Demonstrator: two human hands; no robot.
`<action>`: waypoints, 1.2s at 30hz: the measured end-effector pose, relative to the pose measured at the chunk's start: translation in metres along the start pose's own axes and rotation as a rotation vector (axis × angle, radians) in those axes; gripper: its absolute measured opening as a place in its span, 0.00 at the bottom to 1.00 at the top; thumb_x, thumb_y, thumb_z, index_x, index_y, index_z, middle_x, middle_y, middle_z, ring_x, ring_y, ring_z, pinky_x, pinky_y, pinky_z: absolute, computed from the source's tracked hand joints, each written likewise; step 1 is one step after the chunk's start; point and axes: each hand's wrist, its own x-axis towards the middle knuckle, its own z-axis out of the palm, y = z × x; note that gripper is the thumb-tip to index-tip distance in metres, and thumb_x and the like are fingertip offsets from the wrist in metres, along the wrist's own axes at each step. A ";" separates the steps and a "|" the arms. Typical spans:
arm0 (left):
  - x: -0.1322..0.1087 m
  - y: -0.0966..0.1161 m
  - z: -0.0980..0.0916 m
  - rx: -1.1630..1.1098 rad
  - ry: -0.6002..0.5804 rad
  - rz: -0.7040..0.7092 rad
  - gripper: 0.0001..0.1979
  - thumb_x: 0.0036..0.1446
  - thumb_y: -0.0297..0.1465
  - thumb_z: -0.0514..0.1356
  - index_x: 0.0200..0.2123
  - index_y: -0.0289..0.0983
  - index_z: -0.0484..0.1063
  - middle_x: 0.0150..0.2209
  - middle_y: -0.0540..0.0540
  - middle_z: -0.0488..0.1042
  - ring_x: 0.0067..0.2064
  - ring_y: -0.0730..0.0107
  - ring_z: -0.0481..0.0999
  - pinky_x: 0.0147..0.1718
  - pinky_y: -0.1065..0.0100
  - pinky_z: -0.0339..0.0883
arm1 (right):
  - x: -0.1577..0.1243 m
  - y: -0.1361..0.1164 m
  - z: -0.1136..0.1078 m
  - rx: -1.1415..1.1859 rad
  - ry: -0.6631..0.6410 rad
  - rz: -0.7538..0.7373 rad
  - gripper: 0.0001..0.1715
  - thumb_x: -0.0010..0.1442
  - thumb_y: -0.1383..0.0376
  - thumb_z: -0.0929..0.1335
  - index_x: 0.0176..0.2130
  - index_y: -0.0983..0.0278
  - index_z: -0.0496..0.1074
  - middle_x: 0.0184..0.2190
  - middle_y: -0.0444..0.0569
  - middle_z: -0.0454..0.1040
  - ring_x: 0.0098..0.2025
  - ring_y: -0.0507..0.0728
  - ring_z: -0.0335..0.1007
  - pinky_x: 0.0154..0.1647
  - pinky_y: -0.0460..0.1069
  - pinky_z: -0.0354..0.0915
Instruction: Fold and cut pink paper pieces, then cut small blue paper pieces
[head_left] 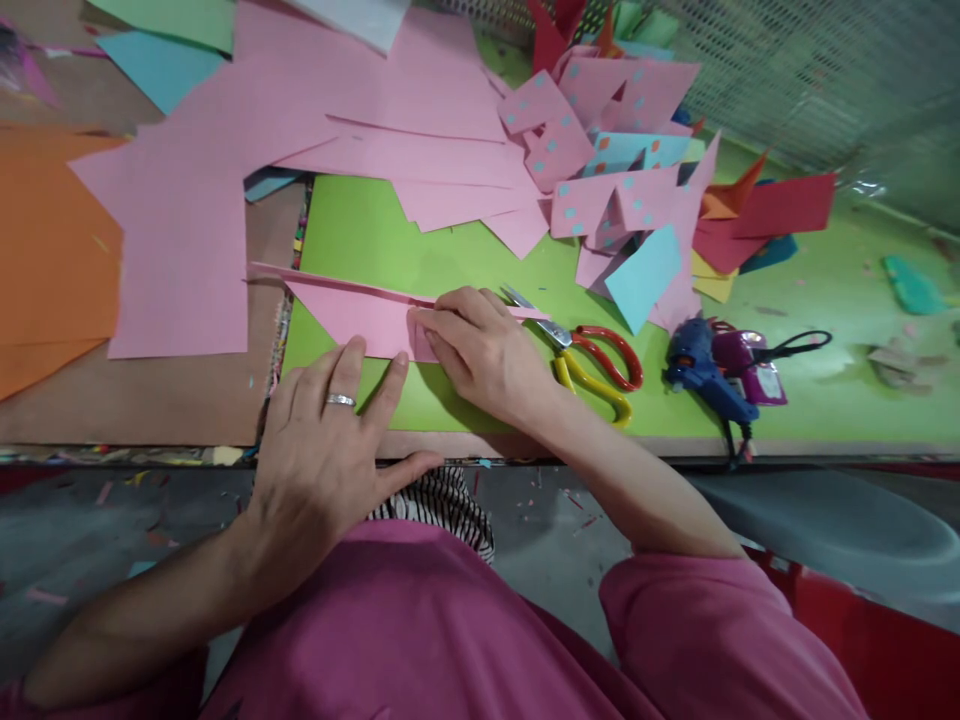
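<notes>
- Pink sheet (349, 312) lies across the green mat (360, 225), just in front of the wearer; its far edge stands up as a narrow fold, left tip running over the brown board (191, 400).
- I see the left hand (322, 435) palm down, fingers spread, two fingertips at the sheet's near edge; ring (340, 400) on one finger.
- Right hand (487, 355) bent over the sheet, fingers close together, tips down on it; I can't tell if they pinch or only press.
- Hands apart from each other, both at the sheet.
- Scissors (559, 335) just right of the right hand, blades parted, one handle red, one yellow.
- Blue glue gun (705, 375) farther right, against a purple item (750, 365).
- Dotted pink cut-outs (622, 205) heaped beyond the scissors, teal piece (646, 275) at their near side.
- Orange paper (56, 260) far left.
</notes>
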 end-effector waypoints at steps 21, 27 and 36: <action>0.005 -0.004 -0.007 -0.001 -0.111 -0.055 0.44 0.64 0.63 0.50 0.66 0.34 0.68 0.68 0.29 0.68 0.63 0.40 0.72 0.63 0.42 0.55 | -0.003 -0.008 -0.007 -0.034 -0.036 -0.136 0.19 0.75 0.60 0.62 0.52 0.65 0.78 0.46 0.54 0.80 0.46 0.61 0.68 0.46 0.56 0.62; -0.001 -0.008 -0.006 -0.004 -0.057 -0.050 0.41 0.69 0.58 0.45 0.68 0.32 0.65 0.68 0.31 0.68 0.64 0.43 0.71 0.63 0.46 0.56 | -0.003 -0.010 -0.007 -0.088 -0.060 -0.117 0.19 0.75 0.60 0.62 0.53 0.64 0.78 0.46 0.54 0.80 0.47 0.61 0.68 0.45 0.56 0.58; -0.007 -0.022 -0.006 0.065 0.003 -0.129 0.41 0.68 0.59 0.46 0.66 0.31 0.67 0.66 0.27 0.70 0.64 0.38 0.71 0.59 0.46 0.60 | 0.003 -0.017 -0.008 -0.086 -0.123 -0.051 0.18 0.75 0.60 0.62 0.51 0.62 0.78 0.47 0.55 0.78 0.46 0.60 0.66 0.45 0.55 0.56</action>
